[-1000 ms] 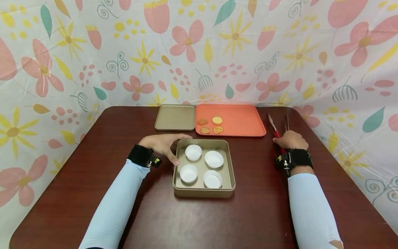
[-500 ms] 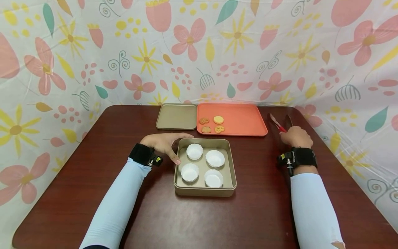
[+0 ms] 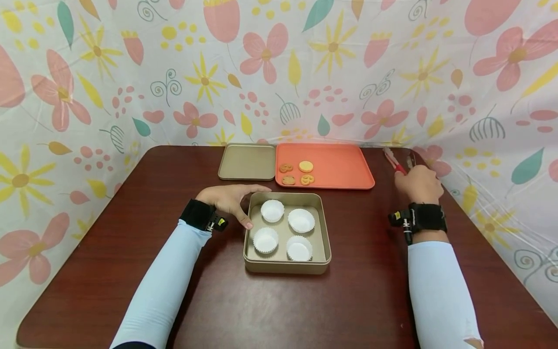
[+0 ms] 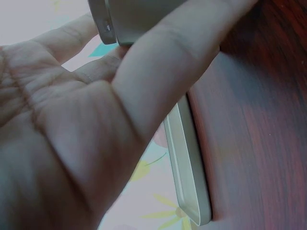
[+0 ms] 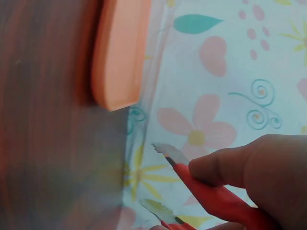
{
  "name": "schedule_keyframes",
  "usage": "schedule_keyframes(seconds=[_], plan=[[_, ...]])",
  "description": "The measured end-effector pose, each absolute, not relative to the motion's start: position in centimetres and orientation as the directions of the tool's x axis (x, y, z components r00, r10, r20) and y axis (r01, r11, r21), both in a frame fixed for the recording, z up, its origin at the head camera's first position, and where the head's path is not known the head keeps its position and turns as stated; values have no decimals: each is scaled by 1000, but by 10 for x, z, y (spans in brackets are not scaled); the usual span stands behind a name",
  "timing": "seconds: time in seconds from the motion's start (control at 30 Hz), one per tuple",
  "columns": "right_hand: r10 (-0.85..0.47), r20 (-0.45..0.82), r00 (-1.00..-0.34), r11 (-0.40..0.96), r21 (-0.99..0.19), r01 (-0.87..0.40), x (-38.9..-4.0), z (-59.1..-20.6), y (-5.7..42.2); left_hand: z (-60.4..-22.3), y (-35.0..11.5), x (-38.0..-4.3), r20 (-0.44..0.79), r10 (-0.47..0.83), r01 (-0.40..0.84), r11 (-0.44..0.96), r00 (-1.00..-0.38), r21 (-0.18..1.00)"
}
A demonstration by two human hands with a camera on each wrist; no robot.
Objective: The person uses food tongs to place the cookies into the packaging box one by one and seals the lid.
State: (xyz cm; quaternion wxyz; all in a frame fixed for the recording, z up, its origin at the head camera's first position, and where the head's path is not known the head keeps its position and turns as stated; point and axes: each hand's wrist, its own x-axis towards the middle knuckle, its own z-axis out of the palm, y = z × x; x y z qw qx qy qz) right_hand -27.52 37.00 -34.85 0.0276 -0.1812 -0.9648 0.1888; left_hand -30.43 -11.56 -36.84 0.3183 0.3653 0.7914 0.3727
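Four-sided and gold, a deep baking tin [image 3: 286, 267] stands mid-table with several white paper baking cups [image 3: 301, 220] inside. My left hand [image 3: 228, 201] spans its far-left corner, thumb at the left wall and fingers along the far side, all fairly straight. In the left wrist view the thumb [image 4: 158, 72] crosses in front of the tin [image 4: 139, 19]. My right hand [image 3: 419, 185] grips red-handled metal tongs [image 5: 211, 191] near the table's far-right corner. The tongs' tips are spread apart, with nothing between them. The fingers round the lower handle are mostly hidden.
An orange tray [image 3: 335, 167] at the back carries a round yellow biscuit [image 3: 306, 166], two pretzel-shaped ones [image 3: 307, 180] and a brown cookie [image 3: 288, 180]. A shallow gold tray or lid [image 3: 247, 162] adjoins it on the left. A flowered cloth [image 3: 279, 72] hangs behind the dark table.
My right hand has moved slightly farther back and to the right, taking the tongs with it. My left hand and the baking tin keep their places.
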Motion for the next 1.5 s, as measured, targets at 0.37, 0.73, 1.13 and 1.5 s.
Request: schedule_keyframes(seconds=[0.37,0.73,1.13,1.5], plan=[[383,41,-923,860,-380,340,-277,-337,355,-368,-117,-303,-241,800,346,480,-549,806],[333,137,-933,884,-390,258,-279,-337,331,-368,-118,-303,-236,798,370,490,-554,789],[274,196,-941,902,-392,181,-280,-333,305,-367,-119,-306,-221,806,410,491,-550,769],[189,220,-957,925,-368,98,-281,-334,287,-367,-117,-306,-221,807,396,483,-548,781]])
